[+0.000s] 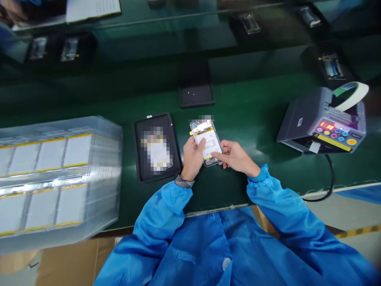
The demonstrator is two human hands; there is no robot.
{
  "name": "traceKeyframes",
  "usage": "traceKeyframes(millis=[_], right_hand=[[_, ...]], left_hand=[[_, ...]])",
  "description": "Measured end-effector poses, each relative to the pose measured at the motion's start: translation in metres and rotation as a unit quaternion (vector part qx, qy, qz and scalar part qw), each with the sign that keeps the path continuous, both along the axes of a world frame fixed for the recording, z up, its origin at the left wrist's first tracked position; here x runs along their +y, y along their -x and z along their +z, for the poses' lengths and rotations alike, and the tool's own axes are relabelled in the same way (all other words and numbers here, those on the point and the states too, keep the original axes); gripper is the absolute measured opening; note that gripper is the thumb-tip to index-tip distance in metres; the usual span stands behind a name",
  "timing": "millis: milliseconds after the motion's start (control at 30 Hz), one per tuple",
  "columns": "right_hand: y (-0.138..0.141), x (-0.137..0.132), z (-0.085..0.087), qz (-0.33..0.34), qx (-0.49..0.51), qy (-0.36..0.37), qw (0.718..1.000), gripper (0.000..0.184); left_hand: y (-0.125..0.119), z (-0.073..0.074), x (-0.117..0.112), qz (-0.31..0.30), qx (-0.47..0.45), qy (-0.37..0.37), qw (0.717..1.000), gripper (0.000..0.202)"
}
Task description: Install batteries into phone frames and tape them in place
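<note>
Both hands are closed on an opened phone [205, 135], held above the green table near its front edge. Its inside faces up, showing a white battery [212, 140] with yellow edges and metal parts at the far end. My left hand [192, 158] grips the left side, with its thumb over the battery. My right hand [236, 155] holds the lower right corner, its thumb on the battery's lower part. Left of my left hand lies a black tray [175, 153] bearing a blurred-out pale item [159, 153].
A clear plastic tray stack [104, 174] with several white batteries fills the left side. At right stands a grey tape dispenser [303, 115] with a lit display, a tape roll and a cable. Beyond the hands lies a dark tray [196, 97]. Several phone parts rest in black trays farther back.
</note>
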State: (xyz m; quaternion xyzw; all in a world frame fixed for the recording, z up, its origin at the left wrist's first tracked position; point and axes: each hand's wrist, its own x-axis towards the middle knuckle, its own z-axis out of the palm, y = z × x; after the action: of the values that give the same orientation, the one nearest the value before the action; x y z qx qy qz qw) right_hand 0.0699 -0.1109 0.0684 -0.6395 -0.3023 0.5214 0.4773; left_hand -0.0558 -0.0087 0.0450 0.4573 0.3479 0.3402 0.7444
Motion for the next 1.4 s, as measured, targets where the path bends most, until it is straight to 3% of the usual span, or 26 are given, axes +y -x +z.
traceKeyframes(millis=[267,433,633,833,1067,1400], right_hand=[[-0.004,0.006,-0.016,0.056,0.006,-0.055,0.997,0.041],[0.000,0.005,-0.014,0.068,0.062,-0.088,0.992,0.038],[0.003,0.002,-0.007,0.088,0.099,-0.102,0.986,0.034],[0.011,0.004,-0.003,0.030,0.128,-0.120,0.984,0.035],[0.004,0.006,0.003,-0.033,0.156,-0.169,0.973,0.040],[-0.007,0.005,0.005,-0.108,0.149,-0.177,0.967,0.038]], left_hand=[[0.010,0.017,0.001,-0.007,0.053,-0.076,0.996,0.046],[0.016,0.029,0.006,-0.016,0.085,-0.085,0.993,0.043],[0.021,0.054,0.004,-0.031,0.129,-0.134,0.982,0.040],[0.014,0.079,0.014,-0.074,0.156,-0.151,0.973,0.044],[-0.015,0.101,0.028,-0.128,0.159,-0.197,0.959,0.042],[-0.052,0.101,0.035,-0.182,0.153,-0.197,0.951,0.044]])
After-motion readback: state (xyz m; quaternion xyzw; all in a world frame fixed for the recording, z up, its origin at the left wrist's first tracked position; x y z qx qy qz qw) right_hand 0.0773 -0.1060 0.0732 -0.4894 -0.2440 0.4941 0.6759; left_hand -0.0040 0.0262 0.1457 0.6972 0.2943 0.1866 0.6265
